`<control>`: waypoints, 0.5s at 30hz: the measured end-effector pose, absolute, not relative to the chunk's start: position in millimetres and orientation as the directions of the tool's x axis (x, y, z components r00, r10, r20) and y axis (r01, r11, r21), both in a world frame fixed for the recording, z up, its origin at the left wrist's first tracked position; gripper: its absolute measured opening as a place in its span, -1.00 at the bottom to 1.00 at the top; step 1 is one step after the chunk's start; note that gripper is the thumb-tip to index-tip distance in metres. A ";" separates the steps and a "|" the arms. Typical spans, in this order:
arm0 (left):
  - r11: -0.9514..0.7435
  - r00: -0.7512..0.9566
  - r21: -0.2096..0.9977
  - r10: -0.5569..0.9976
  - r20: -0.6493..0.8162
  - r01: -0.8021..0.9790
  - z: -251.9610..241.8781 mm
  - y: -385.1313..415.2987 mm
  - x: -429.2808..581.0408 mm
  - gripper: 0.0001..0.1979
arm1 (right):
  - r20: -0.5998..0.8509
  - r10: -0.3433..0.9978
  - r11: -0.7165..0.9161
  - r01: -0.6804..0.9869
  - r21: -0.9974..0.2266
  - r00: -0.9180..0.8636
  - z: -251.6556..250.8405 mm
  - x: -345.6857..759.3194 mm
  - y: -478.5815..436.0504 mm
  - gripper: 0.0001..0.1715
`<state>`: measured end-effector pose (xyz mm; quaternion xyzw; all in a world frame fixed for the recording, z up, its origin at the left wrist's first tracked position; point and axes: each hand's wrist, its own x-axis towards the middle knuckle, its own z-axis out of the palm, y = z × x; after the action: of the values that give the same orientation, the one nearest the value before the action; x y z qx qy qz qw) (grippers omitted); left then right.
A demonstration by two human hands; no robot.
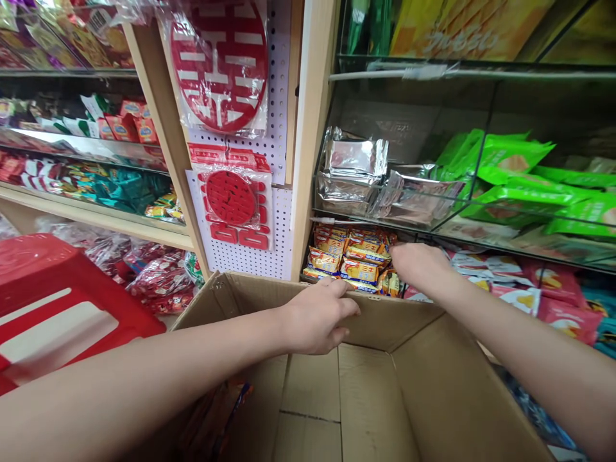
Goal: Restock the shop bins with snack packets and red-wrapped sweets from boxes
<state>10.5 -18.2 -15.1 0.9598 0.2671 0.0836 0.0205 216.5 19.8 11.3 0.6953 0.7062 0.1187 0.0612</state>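
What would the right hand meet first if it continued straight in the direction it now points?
The right hand would most likely meet the yellow snack packets, which lie just beyond it in the picture; depth is unclear, so it may already touch them.

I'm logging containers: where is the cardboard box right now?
The cardboard box fills the bottom centre of the head view, under the left hand and in front of the small yellow packets.
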 end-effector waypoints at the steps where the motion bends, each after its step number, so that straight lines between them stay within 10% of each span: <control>1: -0.855 0.842 0.080 0.518 0.150 0.512 -15.0 -18.2 10.6 -0.65 | 0.101 0.995 -0.006 0.966 0.260 -0.021 11.1 216.8 18.0 -0.66; 6: -0.860 0.846 0.080 0.510 0.154 0.504 -15.2 -18.4 11.6 -0.68 | 0.343 0.925 0.093 0.974 0.208 -0.161 4.9 208.3 10.9 -0.66; 15: -0.852 0.843 0.077 0.523 0.128 0.517 -11.4 -21.2 12.1 -0.69 | 0.170 0.962 0.214 0.977 0.005 -0.212 13.3 205.7 54.5 -0.65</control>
<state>12.1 -21.2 -11.4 0.9597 0.2710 0.0722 0.0195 205.7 54.5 13.3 0.6243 0.7765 0.0554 -0.0650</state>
